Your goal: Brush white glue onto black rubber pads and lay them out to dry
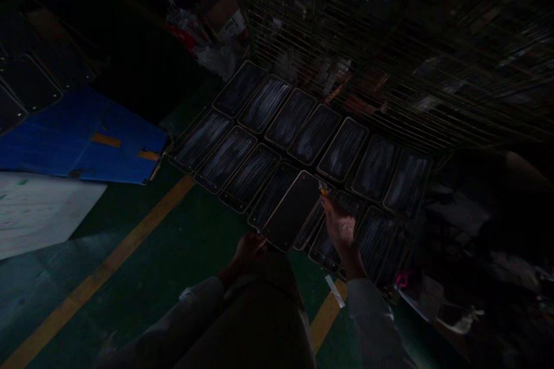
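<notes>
My left hand [251,248] is closed on the near left corner of a dark rectangular panel [292,213] with rounded corners and small holes. That panel has a plain surface and lies tilted over its neighbours. In my right hand [341,225], just right of the panel's far end, is a small yellow tool [323,189] with a pale tip; its exact kind is too dark to make out. Two rows of similar panels [303,132] spread out around it, most with whitish streaks across their faces.
Behind the panels stands a wire mesh rack [389,81] holding bags and boxes. Blue sheeting [78,138] with more dark panels [32,81] is at the left, above a white sheet [43,207]. Yellow lines [108,265] cross the green floor. A pink ring [402,279] lies at right.
</notes>
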Demonstrator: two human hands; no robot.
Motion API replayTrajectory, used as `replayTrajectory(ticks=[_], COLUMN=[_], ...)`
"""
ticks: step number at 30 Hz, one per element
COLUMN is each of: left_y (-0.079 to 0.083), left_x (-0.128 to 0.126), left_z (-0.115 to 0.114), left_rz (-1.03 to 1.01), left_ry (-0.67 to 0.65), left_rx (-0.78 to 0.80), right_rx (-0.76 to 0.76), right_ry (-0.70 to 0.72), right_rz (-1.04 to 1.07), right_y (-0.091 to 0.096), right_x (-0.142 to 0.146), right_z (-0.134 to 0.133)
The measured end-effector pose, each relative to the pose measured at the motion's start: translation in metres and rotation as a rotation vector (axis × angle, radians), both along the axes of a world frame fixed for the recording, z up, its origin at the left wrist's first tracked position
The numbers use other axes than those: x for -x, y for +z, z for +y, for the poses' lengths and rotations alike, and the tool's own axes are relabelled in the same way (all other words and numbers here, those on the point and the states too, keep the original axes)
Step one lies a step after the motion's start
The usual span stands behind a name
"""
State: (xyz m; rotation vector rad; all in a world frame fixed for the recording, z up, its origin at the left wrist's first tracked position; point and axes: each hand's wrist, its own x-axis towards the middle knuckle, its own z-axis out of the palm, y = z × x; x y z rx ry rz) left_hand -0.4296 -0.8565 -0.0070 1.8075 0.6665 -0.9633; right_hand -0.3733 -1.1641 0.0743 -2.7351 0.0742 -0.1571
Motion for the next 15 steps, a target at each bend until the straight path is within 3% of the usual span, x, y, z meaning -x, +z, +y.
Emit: replayTrajectory(ticks=[7, 11, 15], left_y=[0.007, 0.009, 0.009], left_x=[0.001, -0.001, -0.001], left_z=[-0.009, -0.010, -0.010], left_rz=[0.092, 0.146, 0.149], left_ry=[0.252, 0.360, 0.369], left_rx=[0.240, 0.325, 0.359], right_rx=[0.024, -0.053, -0.098], right_ry=[0.033, 0.104, 0.178], right_rz=[0.114, 0.170, 0.174], right_y=[-0.004, -0.002, 0.004], right_x=[0.021, 0.066, 0.119], right_z=[0.016, 0.043, 0.082])
